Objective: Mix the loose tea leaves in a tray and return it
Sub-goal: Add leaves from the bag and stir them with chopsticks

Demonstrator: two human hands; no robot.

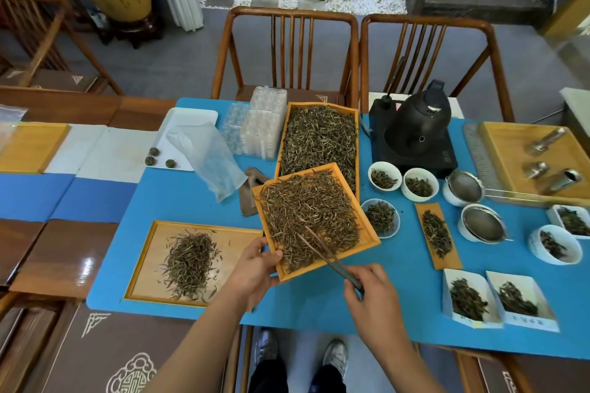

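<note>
The person stands at the worktop, which is covered by a blue mat. The left hand grips the near left corner of a wooden tray, thumb curled over the rim and fingers under it, holding the tray tilted and lifted above the mat. The tray is heaped with loose tea leaves, thin and brownish. The right hand pinches a pair of slim tongs, whose tips reach into the leaves near the tray's near edge.

Behind the held tray lies a longer tray of darker leaves, partly overlapped by it in this view. To the left, flat on the mat, sits a shallow wooden tray with a small pile of leaves in its middle. A crumpled clear plastic bag lies on a white tray that also carries three small tea balls. Clear plastic moulds are stacked beside it.

To the right stands a black kettle on its base, with white bowls of leaves in front of it, two metal strainers set over cups, a narrow wooden slat carrying leaves, and white paper boxes of tea near the edge. Two wooden chairs face the far side.
</note>
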